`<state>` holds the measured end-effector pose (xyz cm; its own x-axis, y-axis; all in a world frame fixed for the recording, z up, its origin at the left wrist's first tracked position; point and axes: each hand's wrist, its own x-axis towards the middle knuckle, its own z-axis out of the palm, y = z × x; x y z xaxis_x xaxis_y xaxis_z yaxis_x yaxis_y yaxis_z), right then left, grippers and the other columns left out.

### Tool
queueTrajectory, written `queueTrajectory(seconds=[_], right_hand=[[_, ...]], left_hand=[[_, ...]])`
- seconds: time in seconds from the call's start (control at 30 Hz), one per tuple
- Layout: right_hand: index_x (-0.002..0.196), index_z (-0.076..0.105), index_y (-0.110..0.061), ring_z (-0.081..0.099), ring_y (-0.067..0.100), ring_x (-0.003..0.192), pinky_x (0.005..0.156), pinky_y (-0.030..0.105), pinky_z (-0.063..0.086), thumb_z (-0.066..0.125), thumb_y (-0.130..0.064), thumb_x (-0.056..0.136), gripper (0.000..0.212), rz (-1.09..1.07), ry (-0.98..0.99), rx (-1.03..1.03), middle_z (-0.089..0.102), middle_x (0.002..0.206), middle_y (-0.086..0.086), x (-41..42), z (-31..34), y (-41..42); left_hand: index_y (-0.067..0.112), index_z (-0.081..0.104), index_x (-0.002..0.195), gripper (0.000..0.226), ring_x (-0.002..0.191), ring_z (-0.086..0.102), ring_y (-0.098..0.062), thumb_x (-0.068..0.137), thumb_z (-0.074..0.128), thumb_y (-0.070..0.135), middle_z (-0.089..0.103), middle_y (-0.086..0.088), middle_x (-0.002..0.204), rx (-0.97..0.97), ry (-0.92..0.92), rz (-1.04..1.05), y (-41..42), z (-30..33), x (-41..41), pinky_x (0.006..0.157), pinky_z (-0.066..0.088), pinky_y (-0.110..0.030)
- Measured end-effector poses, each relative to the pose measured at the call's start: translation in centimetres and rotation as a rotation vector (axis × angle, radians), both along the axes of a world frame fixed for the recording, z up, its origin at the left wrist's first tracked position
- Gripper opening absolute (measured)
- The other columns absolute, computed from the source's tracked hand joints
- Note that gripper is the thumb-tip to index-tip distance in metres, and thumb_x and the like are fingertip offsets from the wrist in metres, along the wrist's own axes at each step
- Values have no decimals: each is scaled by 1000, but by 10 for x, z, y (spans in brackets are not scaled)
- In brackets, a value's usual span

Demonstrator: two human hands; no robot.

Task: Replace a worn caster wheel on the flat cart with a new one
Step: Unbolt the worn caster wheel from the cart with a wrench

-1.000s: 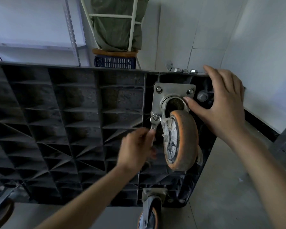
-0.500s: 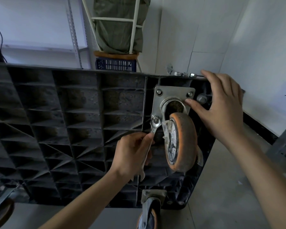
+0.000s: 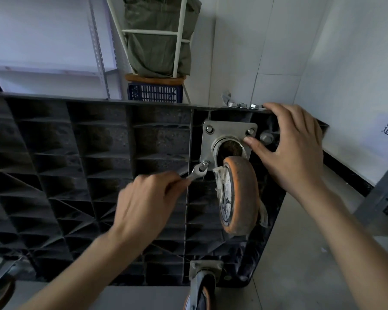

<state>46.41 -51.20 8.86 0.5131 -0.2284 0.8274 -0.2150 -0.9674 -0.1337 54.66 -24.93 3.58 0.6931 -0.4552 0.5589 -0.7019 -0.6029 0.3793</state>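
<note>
The flat cart (image 3: 76,175) is stood on its edge, so that its black ribbed underside is presented to the camera. The worn caster wheel (image 3: 239,195), with an orange tread and a dirty hub, is mounted near the upper right corner of the underside by a square steel mounting plate (image 3: 227,130). Bolt heads are seen at the two upper corners of the plate. A wrench (image 3: 196,172) is gripped in the left hand (image 3: 148,204), whose fingers are closed around the handle; the wrench head is seated on the nut (image 3: 204,164) at the lower left corner of the plate. The right hand (image 3: 293,151) is spread, with its thumb pressed against the right edge of the plate and its fingers laid over the top edge of the cart. Three loose nuts (image 3: 242,105) are set in a row on that top edge, just beside the fingertips. A second caster (image 3: 202,287) is fitted at the lower edge of the underside. A dark blue crate (image 3: 155,92) is visible behind the cart.
</note>
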Motion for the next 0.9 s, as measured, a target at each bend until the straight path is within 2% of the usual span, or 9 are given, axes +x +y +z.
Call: queueTrajectory(seconds=[0.07,0.2,0.3,0.43,0.5,0.63,0.77,0.9], right_hand=[[143,49,-24,42,25,132,111,39,30,69,-55,88,66,2,1,5,50,137,-2,0,0,0],[144,48,-24,42,25,132,111,40,30,69,-55,88,67,1,3,7,50,137,-1,0,0,0],[144,48,-23,42,25,131,110,40,31,68,-55,89,67,0,8,7,50,137,0,0,-1,0],[144,48,-23,42,25,131,111,40,31,68,-55,89,67,4,5,7,50,137,1,0,-1,0],[144,48,-22,41,25,132,111,40,31,68,-55,89,67,5,2,7,50,138,1,1,-2,-1],[145,48,-21,42,26,133,112,41,31,69,-54,90,67,15,1,3,51,138,2,0,-2,-1],[145,48,-21,41,26,133,112,41,29,69,-53,90,67,12,-2,3,50,139,2,1,-3,-2],[146,47,-21,40,26,134,114,42,29,69,-53,89,68,8,-4,0,49,139,3,2,-4,-3]], left_hand=[[30,65,85,36,66,64,-26,97,50,60,60,6,62,129,-126,31,4,16,10,50,43,-31],[29,63,86,38,78,66,-31,98,46,60,65,3,75,335,-192,42,-1,49,25,53,36,-33],[30,69,97,42,86,69,-29,98,41,61,71,1,90,467,-295,64,-8,68,31,58,36,-32],[33,70,104,29,87,69,-27,101,46,50,71,2,98,616,-463,84,-17,85,34,59,39,-32],[32,68,104,29,87,68,-26,101,46,51,69,3,100,667,-532,59,-22,93,34,60,38,-33],[29,70,104,33,82,66,-25,99,50,54,68,2,96,739,-581,-10,-28,110,39,57,33,-31],[27,69,101,32,76,57,-21,96,54,55,62,2,90,800,-596,-59,-34,121,38,60,35,-32],[22,68,95,32,65,48,-18,97,57,52,57,2,79,839,-679,-70,-40,126,33,54,32,-30]])
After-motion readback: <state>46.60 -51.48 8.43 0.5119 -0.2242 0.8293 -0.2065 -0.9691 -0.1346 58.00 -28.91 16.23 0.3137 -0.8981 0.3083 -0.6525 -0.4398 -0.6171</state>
